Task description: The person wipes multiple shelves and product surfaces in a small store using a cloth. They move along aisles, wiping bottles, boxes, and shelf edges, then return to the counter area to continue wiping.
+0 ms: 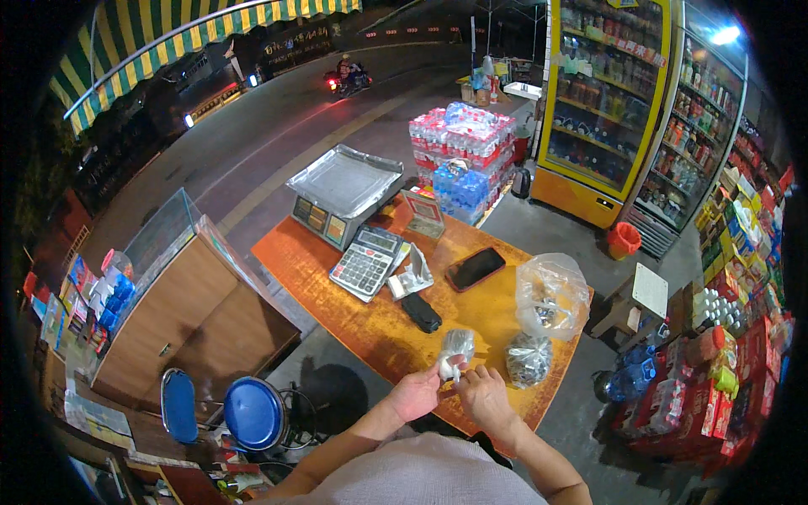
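Observation:
My left hand (418, 392) grips a small clear plastic bag (459, 342) near the front edge of the wooden table (370, 324). The bag looks filled with something greyish that I cannot make out, and its twisted end points toward me. My right hand (485, 396) is closed, its fingers pinched at that end of the bag. To the right sits a full plastic bag of dark small pieces (528, 360). Behind it lies a looser clear bag (551, 295) with a few small items inside. A black pouch-like object (421, 312) and a dark phone (475, 269) rest beyond my hands.
A calculator (367, 263), a weighing scale (345, 183) and a small stand (422, 214) occupy the table's far left. Shrink-wrapped bottles (463, 139) are stacked beyond it. Drinks fridges (602, 101), a stool (637, 299) and boxed goods stand right; a blue chair (253, 412) is left.

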Motion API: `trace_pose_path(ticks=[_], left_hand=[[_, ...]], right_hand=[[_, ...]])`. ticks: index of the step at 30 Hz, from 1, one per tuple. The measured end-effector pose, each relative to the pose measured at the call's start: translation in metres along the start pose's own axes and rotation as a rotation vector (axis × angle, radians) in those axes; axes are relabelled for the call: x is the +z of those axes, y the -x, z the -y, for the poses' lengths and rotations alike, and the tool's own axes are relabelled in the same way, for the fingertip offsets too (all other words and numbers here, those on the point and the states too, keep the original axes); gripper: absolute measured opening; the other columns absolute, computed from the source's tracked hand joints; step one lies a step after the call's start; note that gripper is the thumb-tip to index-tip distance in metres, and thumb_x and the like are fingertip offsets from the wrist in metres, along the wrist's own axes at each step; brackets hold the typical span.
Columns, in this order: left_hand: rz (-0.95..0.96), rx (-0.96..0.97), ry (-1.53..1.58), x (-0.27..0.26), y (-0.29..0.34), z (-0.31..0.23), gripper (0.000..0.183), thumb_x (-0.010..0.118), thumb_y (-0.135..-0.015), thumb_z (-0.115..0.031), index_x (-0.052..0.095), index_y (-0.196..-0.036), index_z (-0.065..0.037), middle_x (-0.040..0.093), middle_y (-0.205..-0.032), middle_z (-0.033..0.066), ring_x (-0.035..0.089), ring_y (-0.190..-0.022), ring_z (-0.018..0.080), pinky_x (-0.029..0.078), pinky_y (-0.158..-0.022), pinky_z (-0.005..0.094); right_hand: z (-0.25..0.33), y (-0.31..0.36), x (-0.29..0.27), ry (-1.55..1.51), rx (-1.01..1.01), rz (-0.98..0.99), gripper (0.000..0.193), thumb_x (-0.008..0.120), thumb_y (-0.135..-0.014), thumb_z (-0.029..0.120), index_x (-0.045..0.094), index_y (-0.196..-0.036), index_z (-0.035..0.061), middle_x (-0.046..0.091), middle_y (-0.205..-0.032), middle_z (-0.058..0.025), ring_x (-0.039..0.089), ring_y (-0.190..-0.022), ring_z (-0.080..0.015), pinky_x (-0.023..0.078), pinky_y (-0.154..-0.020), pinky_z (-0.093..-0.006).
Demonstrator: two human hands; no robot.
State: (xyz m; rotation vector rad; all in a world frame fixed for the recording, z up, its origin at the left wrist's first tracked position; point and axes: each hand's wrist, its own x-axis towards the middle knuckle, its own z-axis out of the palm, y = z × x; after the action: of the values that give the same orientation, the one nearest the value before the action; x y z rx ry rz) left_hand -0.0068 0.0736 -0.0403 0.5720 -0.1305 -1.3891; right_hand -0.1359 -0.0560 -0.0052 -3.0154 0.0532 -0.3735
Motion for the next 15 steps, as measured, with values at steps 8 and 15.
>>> trace_pose_path(ticks=[8,15], left_hand=[[0.021,0.093,0.052,0.029,0.002,-0.003,0.062,0.04,-0.095,-0.047,0.029,-0.143,-0.01,0.038,-0.142,0.0024,0.035,-0.13,0.0197,0.026,-0.108,0.0379],[0.075,0.03,0.179,0.043,0.003,0.015,0.063,0.04,-0.095,-0.049,0.029,-0.14,-0.007,0.038,-0.138,0.0036,0.032,-0.13,0.02,0.02,-0.11,0.0356]], right_hand=[[0.027,-0.013,-0.019,-0.517,0.391,-0.367,0.031,0.066,-0.072,0.004,0.06,-0.102,0.0027,0.055,-0.087,-0.0156,0.059,-0.077,-0.0313,0.05,-0.062,-0.0387],[0.027,-0.024,0.004,-0.571,0.435,-0.539,0.035,0.057,-0.072,-0.006,0.055,-0.107,-0.0018,0.053,-0.099,-0.0205,0.057,-0.086,-0.037,0.05,-0.072,-0.0406]])
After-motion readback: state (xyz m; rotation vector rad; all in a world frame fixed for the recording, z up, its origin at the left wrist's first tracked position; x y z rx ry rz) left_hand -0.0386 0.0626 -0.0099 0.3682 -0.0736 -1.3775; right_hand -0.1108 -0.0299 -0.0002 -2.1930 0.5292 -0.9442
